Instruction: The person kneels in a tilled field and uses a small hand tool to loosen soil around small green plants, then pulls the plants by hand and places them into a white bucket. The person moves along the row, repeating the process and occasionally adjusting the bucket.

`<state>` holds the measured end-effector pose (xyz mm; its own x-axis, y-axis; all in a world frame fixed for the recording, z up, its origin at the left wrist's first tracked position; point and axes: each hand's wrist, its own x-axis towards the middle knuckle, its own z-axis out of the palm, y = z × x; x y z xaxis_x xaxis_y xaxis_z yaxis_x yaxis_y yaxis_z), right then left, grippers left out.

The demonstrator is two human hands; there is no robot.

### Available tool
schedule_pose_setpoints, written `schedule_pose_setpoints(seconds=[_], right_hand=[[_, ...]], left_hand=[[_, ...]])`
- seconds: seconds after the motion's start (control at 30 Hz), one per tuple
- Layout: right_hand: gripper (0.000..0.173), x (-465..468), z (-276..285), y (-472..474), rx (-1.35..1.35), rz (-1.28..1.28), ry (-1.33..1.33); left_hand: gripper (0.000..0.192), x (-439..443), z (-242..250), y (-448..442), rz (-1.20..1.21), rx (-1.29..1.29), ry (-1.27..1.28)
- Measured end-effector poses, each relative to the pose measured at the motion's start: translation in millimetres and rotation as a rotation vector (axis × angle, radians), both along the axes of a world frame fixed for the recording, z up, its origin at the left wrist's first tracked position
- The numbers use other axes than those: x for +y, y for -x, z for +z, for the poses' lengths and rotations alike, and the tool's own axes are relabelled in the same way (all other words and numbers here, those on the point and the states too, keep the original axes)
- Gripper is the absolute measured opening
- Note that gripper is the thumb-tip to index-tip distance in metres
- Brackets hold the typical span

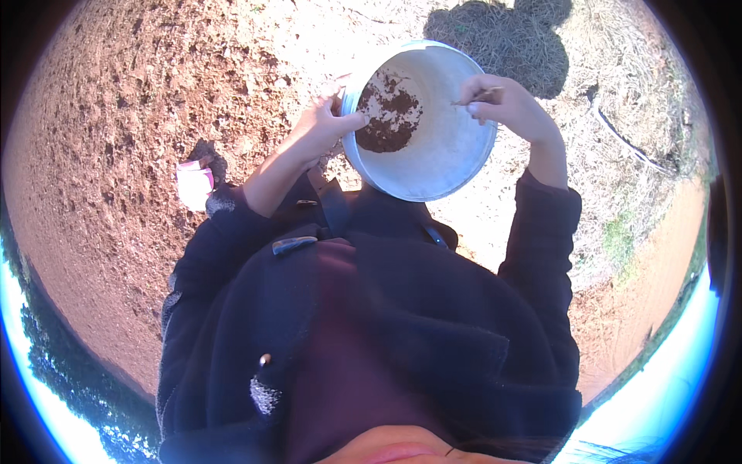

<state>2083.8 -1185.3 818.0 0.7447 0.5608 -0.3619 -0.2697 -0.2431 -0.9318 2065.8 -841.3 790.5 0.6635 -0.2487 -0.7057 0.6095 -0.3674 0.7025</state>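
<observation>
A white bucket (449, 156) is tilted in front of me, its mouth towards my face. Brown loose soil or a similar crumbly material (389, 136) lies on its bottom. My left hand (330, 124) grips the rim on the left side, thumb over the edge. At the right rim, my right hand (493, 104) pinches a small, thin, brownish thing (478, 97), perhaps a twig or dry stalk, over the bucket's mouth. What exactly that thing is, I cannot tell.
Clumpy reddish-brown soil (116, 145) spreads to the left, where a small pink and white object (195, 185) lies. Dry straw (626, 69) covers ground at the right, with a thin pale curved strip (629, 142) on it. A shadow falls beyond the bucket.
</observation>
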Motion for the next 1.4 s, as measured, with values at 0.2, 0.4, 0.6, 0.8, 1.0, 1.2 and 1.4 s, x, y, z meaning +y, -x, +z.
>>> schedule_pose_setpoints(seconds=[0.2,0.4,0.6,0.8,1.0,1.2,1.4], right_hand=[[0.053,-116.9,5.7,12.7,-0.130,-1.328,0.113],[0.064,-21.3,-100.9,48.4,0.405,-0.380,0.075],[0.049,48.5,-137.6,36.4,0.303,-0.355,-0.060],[0.041,125.2,-161.2,42.5,0.321,-0.598,-0.066],[0.039,232.8,-22.1,-10.6,0.083,-0.015,-0.382],[0.034,329.5,-73.8,46.5,0.072,-0.140,-0.052],[0.035,340.4,-180.0,133.8,0.334,-0.080,0.287]], left_hand=[[0.076,2.2,-33.7,20.9,0.180,-0.079,0.163],[0.073,10.3,-84.4,60.8,0.441,-0.092,0.275],[0.057,28.2,-105.0,118.4,0.824,0.052,0.645],[0.076,44.8,-118.1,157.8,0.933,0.215,0.431],[0.052,153.0,-59.5,187.1,1.102,-0.357,0.575],[0.049,178.5,-78.8,252.1,1.315,-0.182,0.382],[0.052,154.4,-126.2,387.2,1.466,0.005,0.471]])
